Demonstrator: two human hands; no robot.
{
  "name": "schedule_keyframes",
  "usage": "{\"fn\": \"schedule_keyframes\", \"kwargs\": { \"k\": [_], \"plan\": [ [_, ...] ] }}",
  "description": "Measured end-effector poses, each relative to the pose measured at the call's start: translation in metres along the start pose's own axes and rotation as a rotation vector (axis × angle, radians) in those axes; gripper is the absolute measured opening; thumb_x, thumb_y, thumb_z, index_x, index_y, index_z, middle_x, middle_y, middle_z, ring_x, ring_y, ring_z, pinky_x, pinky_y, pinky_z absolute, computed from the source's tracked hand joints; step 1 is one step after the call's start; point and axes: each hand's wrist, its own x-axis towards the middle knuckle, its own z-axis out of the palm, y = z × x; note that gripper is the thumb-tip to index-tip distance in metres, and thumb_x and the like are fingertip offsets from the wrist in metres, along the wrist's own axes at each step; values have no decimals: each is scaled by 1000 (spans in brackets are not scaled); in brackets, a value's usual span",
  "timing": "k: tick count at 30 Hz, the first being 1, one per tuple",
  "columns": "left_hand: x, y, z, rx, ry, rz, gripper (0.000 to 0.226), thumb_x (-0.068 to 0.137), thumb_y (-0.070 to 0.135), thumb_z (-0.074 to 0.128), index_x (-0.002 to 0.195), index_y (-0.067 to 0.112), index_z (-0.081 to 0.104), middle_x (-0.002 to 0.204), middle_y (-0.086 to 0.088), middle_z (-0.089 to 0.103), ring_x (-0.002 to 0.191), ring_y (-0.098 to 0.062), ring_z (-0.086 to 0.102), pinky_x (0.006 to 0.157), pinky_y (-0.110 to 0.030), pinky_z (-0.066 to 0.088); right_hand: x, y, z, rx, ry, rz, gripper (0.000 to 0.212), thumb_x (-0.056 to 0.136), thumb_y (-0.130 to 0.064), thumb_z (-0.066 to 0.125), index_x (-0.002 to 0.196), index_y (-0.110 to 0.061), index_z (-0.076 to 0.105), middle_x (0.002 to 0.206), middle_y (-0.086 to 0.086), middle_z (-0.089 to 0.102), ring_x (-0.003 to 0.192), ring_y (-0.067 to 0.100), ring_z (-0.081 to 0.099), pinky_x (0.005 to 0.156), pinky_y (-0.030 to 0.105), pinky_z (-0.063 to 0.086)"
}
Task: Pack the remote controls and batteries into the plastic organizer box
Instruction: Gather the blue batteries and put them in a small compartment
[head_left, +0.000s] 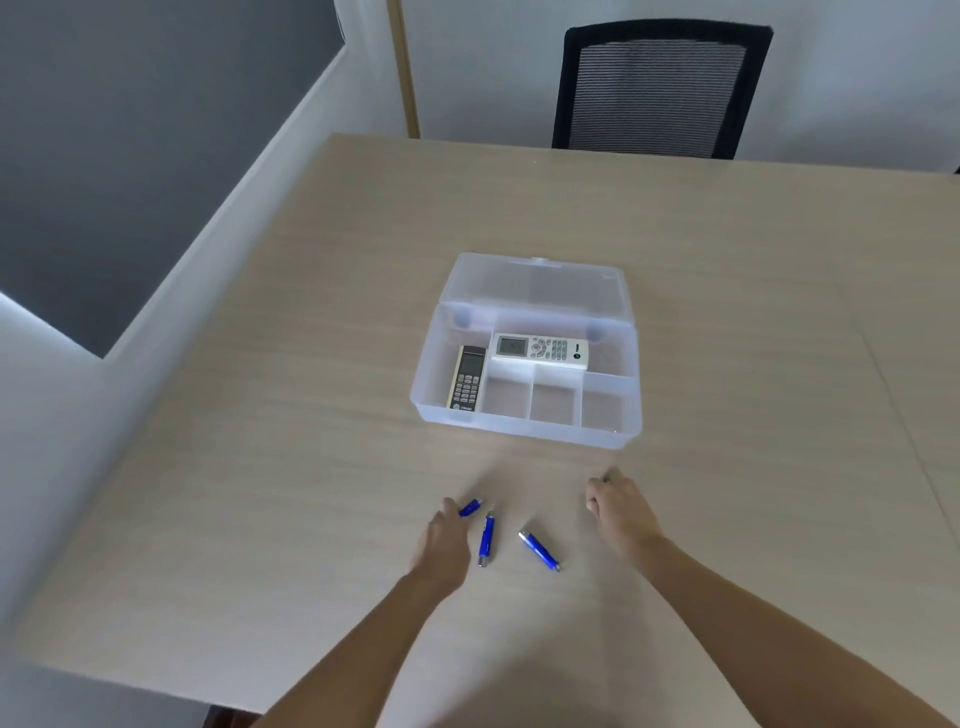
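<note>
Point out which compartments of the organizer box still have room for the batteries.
The three small front compartments of the organizer box are bare. The left compartment holds the dark remote; the long rear one holds the white remote. The batteries lie on the table in front.

Bare table (260, 467) lying open between batteries (486, 538) and organizer box (524, 423); near three compartments sitting empty, open lid (530, 283) blocking far side.

A black mesh chair (660, 88) stands behind the pale wooden table (311, 415).
</note>
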Motion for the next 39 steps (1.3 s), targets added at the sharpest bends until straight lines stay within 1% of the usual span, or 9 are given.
{"fn": "schedule_keyframes", "kwargs": {
  "k": [5,10,14,17,19,22,27,32,39],
  "plan": [
    [-3,7,30,294,-50,-2,56,92,53,46,126,10,40,126,-6,51,117,-25,49,91,-36,42,-28,-18,14,147,-90,-46,19,76,5,45,82,-10,55,89,7,47,72,23,45,64,27,36],
    [-1,-6,36,557,55,117,31,97,28,47,123,11,43,126,-6,52,113,-23,51,86,-34,43,-33,-45,25,295,-117,-33,26,80,-3,50,106,-4,50,93,11,57,83,28,53,70,30,38],
    [2,-14,23,443,104,134,34,102,34,31,124,13,45,119,-5,57,110,-24,56,86,-37,45,-28,-64,29,136,-222,-60,25,87,-17,53,106,-1,57,106,13,53,97,28,51,73,24,28],
    [12,-5,1,292,276,188,24,98,32,46,103,10,54,96,-7,65,89,-27,64,72,-39,50,-25,-71,26,56,-304,-82,23,91,-15,51,109,-2,58,118,18,53,109,32,53,81,32,39],
    [23,7,-17,182,371,238,20,98,28,49,94,9,54,90,-8,63,85,-30,60,71,-41,49,-21,-73,12,32,-348,-101,14,90,-14,51,82,-7,60,98,19,60,103,33,58,76,31,42],
    [45,31,-46,32,415,286,20,100,25,41,102,9,54,105,-7,59,98,-29,52,82,-38,42,-2,-66,-32,240,-154,-61,39,87,-22,46,49,-21,34,63,14,63,70,28,60,57,24,34],
    [82,50,-63,-45,370,206,27,101,27,38,111,8,53,113,-7,60,112,-29,45,93,-40,39,71,-30,-120,428,290,135,30,88,-17,54,60,-8,48,57,10,58,59,33,55,51,32,44],
    [92,51,-64,-141,347,154,27,101,26,38,104,5,54,105,-11,59,105,-32,44,96,-43,37,120,-23,-102,170,-44,286,36,80,-6,53,52,-12,32,49,3,40,49,22,44,38,25,26],
    [91,60,-60,-174,421,193,21,99,19,42,105,4,56,106,-10,54,98,-29,43,94,-40,37,134,-18,-105,220,-278,288,28,79,-12,67,63,-14,44,54,4,58,46,24,59,41,24,49]
  ]
}}
